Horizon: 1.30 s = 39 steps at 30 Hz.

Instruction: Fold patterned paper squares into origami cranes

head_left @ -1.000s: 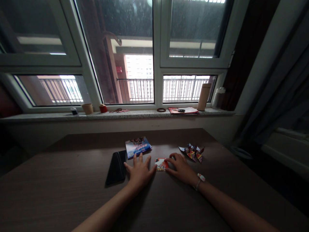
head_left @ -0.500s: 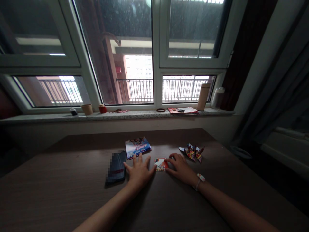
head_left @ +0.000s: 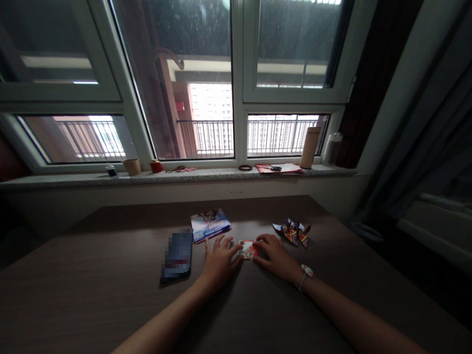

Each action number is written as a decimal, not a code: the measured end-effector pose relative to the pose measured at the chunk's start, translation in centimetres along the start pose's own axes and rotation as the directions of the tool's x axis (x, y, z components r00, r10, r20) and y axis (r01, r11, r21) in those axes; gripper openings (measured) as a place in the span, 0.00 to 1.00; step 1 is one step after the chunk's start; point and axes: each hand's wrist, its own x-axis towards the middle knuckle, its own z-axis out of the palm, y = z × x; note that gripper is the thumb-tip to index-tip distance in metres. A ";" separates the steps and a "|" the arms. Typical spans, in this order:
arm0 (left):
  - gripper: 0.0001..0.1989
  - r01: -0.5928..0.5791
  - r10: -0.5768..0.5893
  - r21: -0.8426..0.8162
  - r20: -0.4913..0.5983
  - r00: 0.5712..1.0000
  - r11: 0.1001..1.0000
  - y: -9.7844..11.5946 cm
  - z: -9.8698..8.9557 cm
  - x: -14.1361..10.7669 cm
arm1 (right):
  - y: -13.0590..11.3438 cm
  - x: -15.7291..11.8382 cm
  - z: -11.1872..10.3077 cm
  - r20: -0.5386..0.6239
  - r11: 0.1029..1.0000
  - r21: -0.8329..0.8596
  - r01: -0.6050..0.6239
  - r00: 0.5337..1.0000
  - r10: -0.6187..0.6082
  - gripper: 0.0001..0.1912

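A small folded paper [head_left: 247, 249], red, white and patterned, lies on the table between my hands. My left hand [head_left: 220, 259] is at its left edge, fingers spread, with thumb and index finger touching or very near the paper. From the other side, my right hand [head_left: 276, 256] holds the paper's right edge with bent fingers and thumb, pressing it to the table. A bracelet [head_left: 306, 270] circles my right wrist. Just beyond my left hand lies a stack of printed sheets [head_left: 210, 225]. Folded dark patterned paper pieces [head_left: 294, 233] rest past my right hand.
A dark phone [head_left: 177, 255], partly pixelated, lies left of my left hand. On the windowsill [head_left: 217, 174] behind the brown table [head_left: 92, 275] stand a paper cup [head_left: 132, 167], a red spool [head_left: 156, 166], papers with scissors [head_left: 276, 168], a tan flask [head_left: 310, 147] and a clear bottle [head_left: 332, 149].
My left hand has shifted right, away from the phone, and its fingers have drawn in somewhat. The folded paper sits slightly farther right. My right hand stays nearly in place.
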 end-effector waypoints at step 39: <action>0.17 -0.078 0.070 -0.174 -0.051 0.996 0.982 -0.3 0.0 0.6 | 0.3 0.6 -0.5 -0.197 0.946 0.309 0.094 0.980 -0.033 0.09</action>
